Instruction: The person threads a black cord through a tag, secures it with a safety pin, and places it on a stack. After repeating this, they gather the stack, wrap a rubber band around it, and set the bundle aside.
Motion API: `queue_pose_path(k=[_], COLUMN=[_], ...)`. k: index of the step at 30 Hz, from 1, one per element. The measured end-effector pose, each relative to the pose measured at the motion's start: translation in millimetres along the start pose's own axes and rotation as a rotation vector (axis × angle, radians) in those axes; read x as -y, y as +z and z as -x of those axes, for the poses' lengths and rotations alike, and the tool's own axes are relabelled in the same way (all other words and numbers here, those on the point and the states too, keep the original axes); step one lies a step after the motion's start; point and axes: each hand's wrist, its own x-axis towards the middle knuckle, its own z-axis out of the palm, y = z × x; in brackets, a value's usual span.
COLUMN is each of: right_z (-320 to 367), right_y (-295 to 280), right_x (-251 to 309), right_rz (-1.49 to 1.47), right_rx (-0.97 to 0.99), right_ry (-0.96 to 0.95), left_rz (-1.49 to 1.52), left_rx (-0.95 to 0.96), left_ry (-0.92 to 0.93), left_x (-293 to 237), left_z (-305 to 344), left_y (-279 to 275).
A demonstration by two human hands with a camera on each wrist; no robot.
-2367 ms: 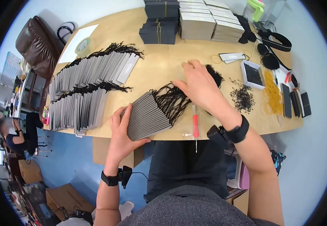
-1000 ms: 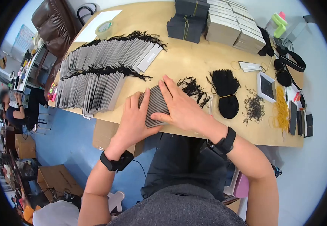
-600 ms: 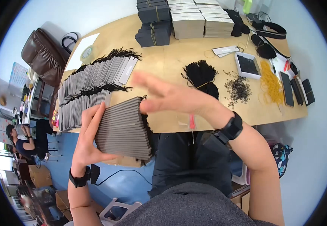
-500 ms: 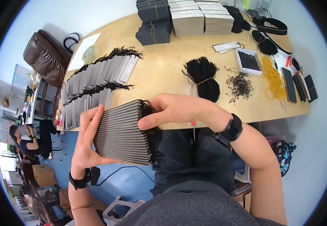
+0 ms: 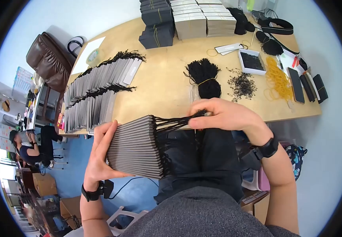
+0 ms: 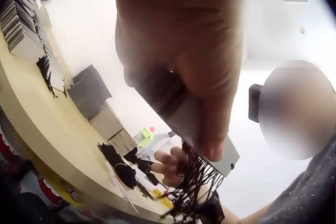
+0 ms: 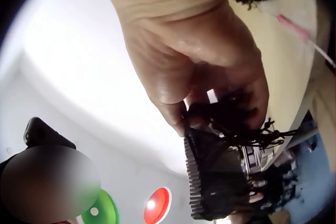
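Note:
My left hand [image 5: 98,160] grips a thick stack of grey hang tags [image 5: 133,148] by its left end, with the thumb below and the fingers above. The stack is held fanned over the table's front edge and my lap. Black strings [image 5: 171,123] run from the tags' right end. Their upper part is gathered and pinched by my right hand [image 5: 230,114], drawn out to the right, while more strings hang loose below. In the right wrist view, dark strings [image 7: 226,116] bunch between the fingers and thumb.
Rows of strung grey tags [image 5: 100,77] lie at left on the table. A banded bundle of black strings [image 5: 209,87], loose black pins [image 5: 242,86], a white box [image 5: 259,72] and yellow rubber bands [image 5: 278,77] are at right. Banded dark stacks [image 5: 157,36] stand behind.
The stack has gone from the table's front edge up into my left hand. My right hand has moved right from the stack's end, pulling strings out straight.

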Motion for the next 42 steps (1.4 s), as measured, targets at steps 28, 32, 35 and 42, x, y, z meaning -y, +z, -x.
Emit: queue_pose_path(k=[28, 32, 35, 42], right_z=[4.1, 19.8, 32.4, 113.0], right_y=[92.8, 89.7, 84.0, 11.0], right_x=[13.9, 10.9, -1.3, -28.3], right_rz=[0.465, 0.324, 0.533, 0.717], right_rx=[-0.443, -0.382, -0.450, -0.805], right_ry=[-0.868, -0.780, -0.670, -0.189], left_rz=[0.935, 1.204, 1.111, 1.145], left_rx=[-0.253, -0.207, -0.174, -0.026], left_ry=[-0.451, -0.583, -0.329, -0.510], left_x=[-20.1, -22.3, -30.9, -31.9], left_z=[12.8, 36.9, 28.0, -4.8], left_y=[78.2, 102.8, 119.4, 131.8])
